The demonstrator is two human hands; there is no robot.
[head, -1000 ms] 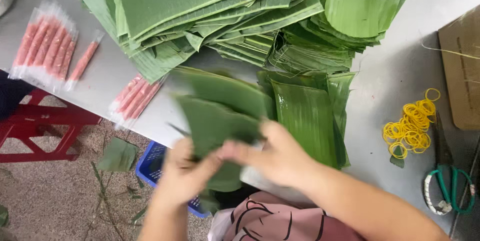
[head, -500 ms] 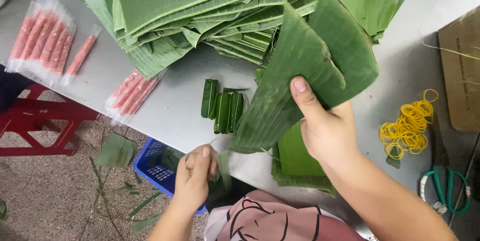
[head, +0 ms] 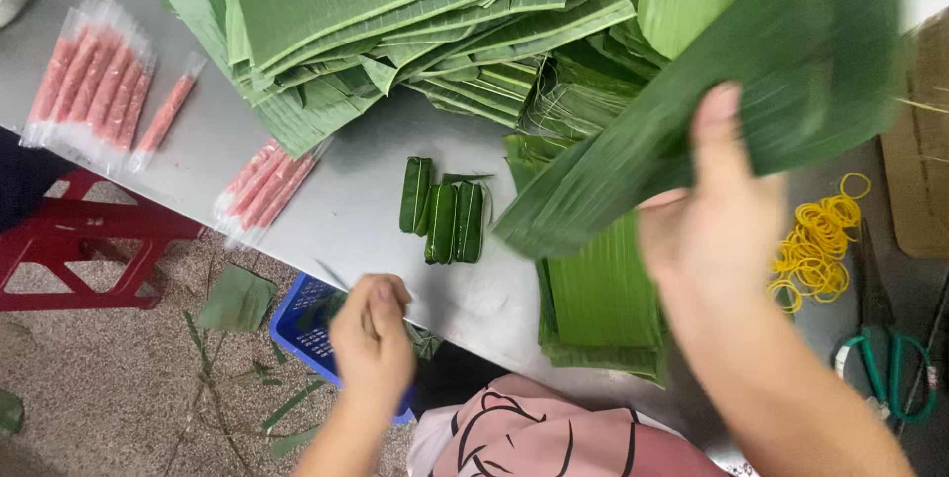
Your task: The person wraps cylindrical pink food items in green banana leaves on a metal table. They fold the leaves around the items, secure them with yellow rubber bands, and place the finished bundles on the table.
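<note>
The right hand pinched a lifted banana leaf above the table, thumb on top. The left hand, loosely curled and apparently empty, hung at the table's edge. Gripped so near one edge, the leaf looked liable to tear or slip.

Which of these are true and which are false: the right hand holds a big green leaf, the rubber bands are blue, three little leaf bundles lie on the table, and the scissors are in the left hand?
1. The right hand holds a big green leaf. True.
2. The rubber bands are blue. False: they are yellow.
3. Small leaf bundles lie on the table. True, about three.
4. The scissors are in the left hand. False: they lie on the table, green-handled, at the far right.
</note>
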